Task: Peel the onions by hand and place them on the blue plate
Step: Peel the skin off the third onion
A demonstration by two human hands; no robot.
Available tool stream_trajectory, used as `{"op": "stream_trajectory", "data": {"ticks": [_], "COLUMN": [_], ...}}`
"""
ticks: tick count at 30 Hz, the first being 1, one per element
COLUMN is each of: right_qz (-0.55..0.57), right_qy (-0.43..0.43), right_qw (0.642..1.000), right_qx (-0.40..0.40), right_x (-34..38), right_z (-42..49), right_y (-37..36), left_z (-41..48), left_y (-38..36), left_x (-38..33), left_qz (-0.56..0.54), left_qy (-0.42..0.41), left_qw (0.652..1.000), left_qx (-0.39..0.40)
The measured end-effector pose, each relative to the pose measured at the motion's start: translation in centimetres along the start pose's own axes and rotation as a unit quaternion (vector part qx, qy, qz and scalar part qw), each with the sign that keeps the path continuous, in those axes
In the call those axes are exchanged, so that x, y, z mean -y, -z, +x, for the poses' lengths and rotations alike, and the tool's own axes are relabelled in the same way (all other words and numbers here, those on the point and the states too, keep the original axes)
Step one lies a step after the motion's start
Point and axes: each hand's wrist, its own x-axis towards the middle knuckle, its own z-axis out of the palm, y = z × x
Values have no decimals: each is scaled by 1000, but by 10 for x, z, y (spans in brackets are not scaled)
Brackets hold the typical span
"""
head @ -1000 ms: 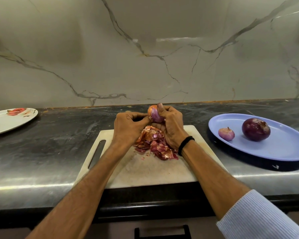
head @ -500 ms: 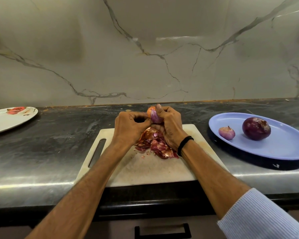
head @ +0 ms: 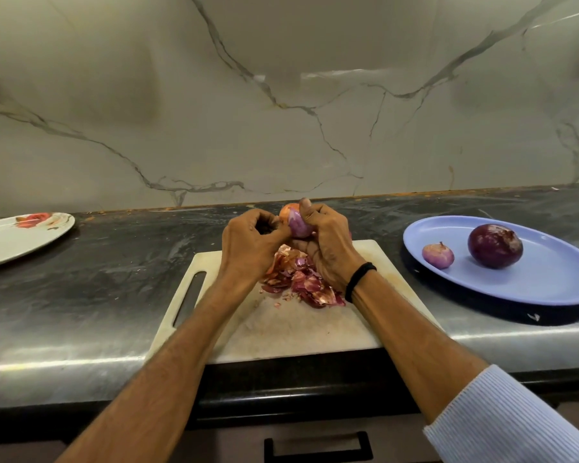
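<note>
Two hands, left (head: 248,243) and right (head: 330,250), round onion (head: 297,225)

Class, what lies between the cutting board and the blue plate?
Only bare dark countertop lies between the cutting board and the blue plate, as the head view shows.

Veined marble wall (head: 281,128) behind a dark stone counter (head: 114,279) (glossy, light-streaked).

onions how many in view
3: a small part-peeled onion held by left hand and right hand over the white cutting board; a small pale onion and a large dark purple onion on the blue oval plate.
</note>
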Motion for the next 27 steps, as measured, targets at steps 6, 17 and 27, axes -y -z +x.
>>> {"op": "stream_trajectory", "data": {"ticks": [6,17,27], "right_qz": [123,63,13], "right_qy": [-55,-59,-78], "right_qw": [991,996,997], "right_qx": [-12,-9,8], "right_x": [5,3,5], "right_z": [1,3,-4], "right_y": [-1,2,1], "left_z": [2,6,6], "left_y": [1,1,-1], "left_x": [-3,3,8], "left_qz": [-114,-39,17], "left_qy": [55,73,154], "left_qw": [992,994,982], "left_qx": [-16,-70,-107]}}
